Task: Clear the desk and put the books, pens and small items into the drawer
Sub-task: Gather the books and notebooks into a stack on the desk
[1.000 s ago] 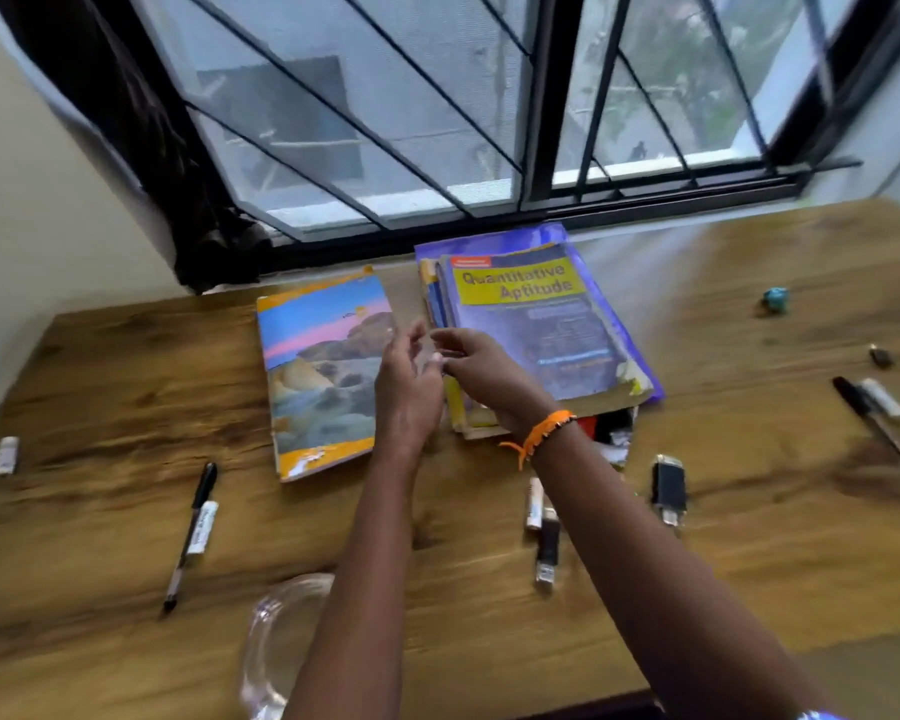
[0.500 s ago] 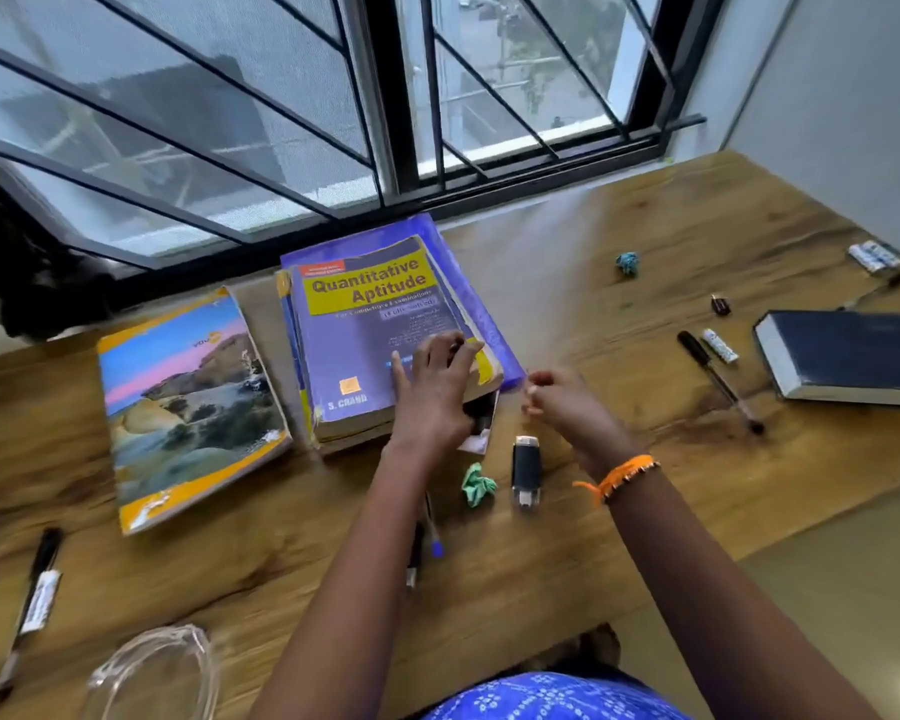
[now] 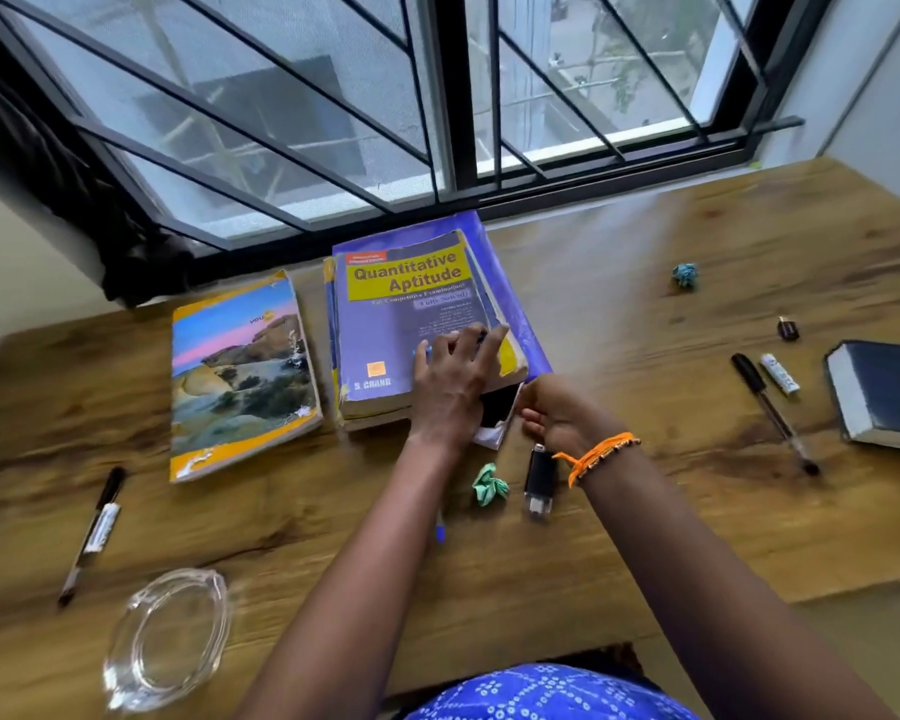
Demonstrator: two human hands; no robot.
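Note:
A stack of books sits mid-desk, topped by the purple "Quantitative Aptitude" book (image 3: 401,324). My left hand (image 3: 453,381) lies on that cover and pins a blue pen (image 3: 423,350) under its fingers. At the stack's front right corner is my right hand (image 3: 552,413), fingers curled beside a small black-and-white item (image 3: 497,413) that pokes out from under the books. Whether it grips that item is hidden. A landscape-cover book (image 3: 240,376) lies to the left of the stack. Just in front are a green paper wad (image 3: 489,483), a black USB stick (image 3: 539,475) and another blue pen tip (image 3: 440,532).
On the wooden desk (image 3: 645,511), a black marker (image 3: 94,532) and a glass ashtray (image 3: 167,631) lie front left. To the right are a teal wad (image 3: 686,276), a small dark item (image 3: 788,328), a black pen (image 3: 772,413), a white tube (image 3: 779,374) and a dark book (image 3: 889,392). A barred window runs behind.
My left hand moved from the stack's left edge onto the top book's cover. My right hand drew back to the stack's front right corner. The view swung right.

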